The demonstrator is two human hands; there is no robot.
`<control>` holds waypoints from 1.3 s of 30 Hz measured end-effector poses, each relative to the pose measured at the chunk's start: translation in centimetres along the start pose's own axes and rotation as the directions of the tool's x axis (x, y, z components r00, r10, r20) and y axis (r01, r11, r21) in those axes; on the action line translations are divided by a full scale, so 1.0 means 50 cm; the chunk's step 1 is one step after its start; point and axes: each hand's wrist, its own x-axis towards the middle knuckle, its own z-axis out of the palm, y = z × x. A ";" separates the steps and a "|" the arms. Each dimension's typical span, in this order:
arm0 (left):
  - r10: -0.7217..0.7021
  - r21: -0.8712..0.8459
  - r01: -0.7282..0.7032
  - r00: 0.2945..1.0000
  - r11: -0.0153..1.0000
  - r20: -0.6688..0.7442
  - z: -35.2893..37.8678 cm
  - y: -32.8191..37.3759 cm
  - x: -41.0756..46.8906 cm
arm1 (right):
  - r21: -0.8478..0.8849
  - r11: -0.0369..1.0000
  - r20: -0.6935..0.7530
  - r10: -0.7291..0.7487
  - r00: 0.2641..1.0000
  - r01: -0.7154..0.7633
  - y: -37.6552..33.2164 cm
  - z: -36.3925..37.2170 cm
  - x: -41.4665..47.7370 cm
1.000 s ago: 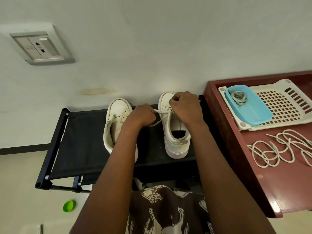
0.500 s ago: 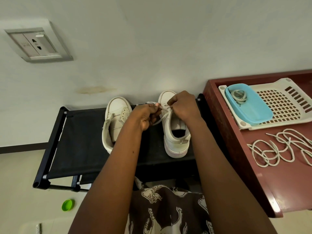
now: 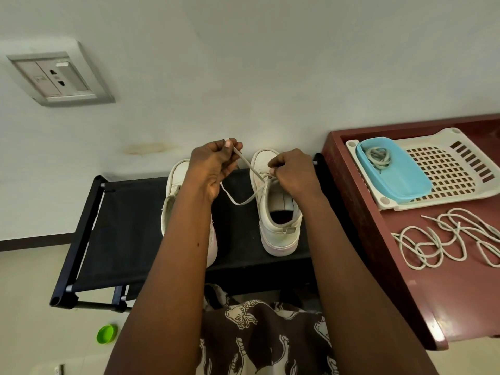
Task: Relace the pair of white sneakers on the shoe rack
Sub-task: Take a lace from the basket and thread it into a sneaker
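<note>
Pale wall (image 3: 243, 63) straight ahead of the fingers, with a socket plate (image 3: 56, 77) high to their left. To the right of the fingers, a red-brown side table (image 3: 433, 293) standing hard against the black shoe rack (image 3: 130, 226), probably to keep supplies within reach. Well right of the fingers on that table, a white perforated tray (image 3: 446, 133) carrying a blue tub (image 3: 405, 185). Below the fingers on the rack, both white sneakers side by side, toes to the wall and openings up, likely set that way for easy access to the eyelets: left sneaker (image 3: 176, 180) partly hidden under the left forearm, right sneaker (image 3: 270, 231) being worked on. Left hand (image 3: 213, 171) raised above the gap between the shoes, thumb and forefinger pinching the lace (image 3: 244, 161) near its end, apparently to draw slack through, with a loose loop sagging beneath. Right hand (image 3: 293, 174) with fingers curled tight at the right sneaker's eyelets, seemingly pinning the lace there against the pull. Nearer than the tray, loose laces (image 3: 438, 244) heaped on the tabletop. Smallest, inside the tub, one coiled lace (image 3: 377, 158).
</note>
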 end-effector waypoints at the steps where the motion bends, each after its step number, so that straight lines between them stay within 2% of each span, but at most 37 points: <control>1: 0.019 -0.015 -0.019 1.000 1.000 -0.017 -0.002 0.008 -0.003 | -0.009 1.000 -0.021 0.007 1.000 -0.007 0.003 -0.004 -0.002; 4: 0.099 0.014 -0.098 0.993 0.995 -0.068 -0.009 0.038 -0.011 | -0.024 0.999 -0.023 0.035 0.999 -0.035 0.016 -0.022 -0.010; 7: 0.240 0.072 -0.235 0.968 0.969 -0.070 -0.005 0.069 -0.023 | 0.031 0.999 -0.022 0.031 0.999 -0.030 0.014 -0.031 -0.022; 10: 0.384 0.113 -0.379 0.923 0.918 -0.022 0.008 0.092 -0.038 | 0.181 0.983 -0.055 -0.027 0.998 0.036 -0.024 -0.036 -0.031; 14: 0.468 0.128 -0.468 0.883 0.874 0.038 0.017 0.107 -0.051 | 0.446 0.878 -0.081 -0.153 0.985 0.173 -0.100 -0.034 -0.049; 18: 0.494 0.149 -0.491 0.869 0.858 0.025 0.012 0.113 -0.054 | 0.508 0.819 -0.211 -0.180 0.961 0.265 -0.150 -0.025 -0.065; 20: 0.490 0.139 -0.486 0.872 0.863 0.009 0.005 0.117 -0.052 | 0.439 0.855 -0.228 -0.189 0.955 0.274 -0.154 -0.018 -0.064; 23: 0.479 0.121 -0.474 0.878 0.872 -0.018 -0.004 0.122 -0.051 | 0.279 0.932 -0.179 -0.184 0.966 0.230 -0.140 0.000 -0.057; 26: 0.476 0.111 -0.470 0.879 0.876 -0.033 -0.009 0.124 -0.052 | 0.032 0.983 -0.100 -0.176 0.979 0.180 -0.125 0.017 -0.048; 29: 0.459 0.093 -0.454 0.888 0.886 -0.037 -0.009 0.125 -0.056 | -0.241 0.956 0.029 -0.164 0.986 0.166 -0.115 0.027 -0.046; 33: 0.460 0.059 -0.457 0.887 0.888 -0.052 -0.004 0.125 -0.061 | -0.333 0.926 0.065 -0.164 0.984 0.176 -0.108 0.038 -0.049; 39: 0.523 0.031 -0.523 0.848 0.852 -0.086 -0.002 0.132 -0.062 | -0.393 0.902 0.101 -0.150 0.984 0.178 -0.092 0.051 -0.043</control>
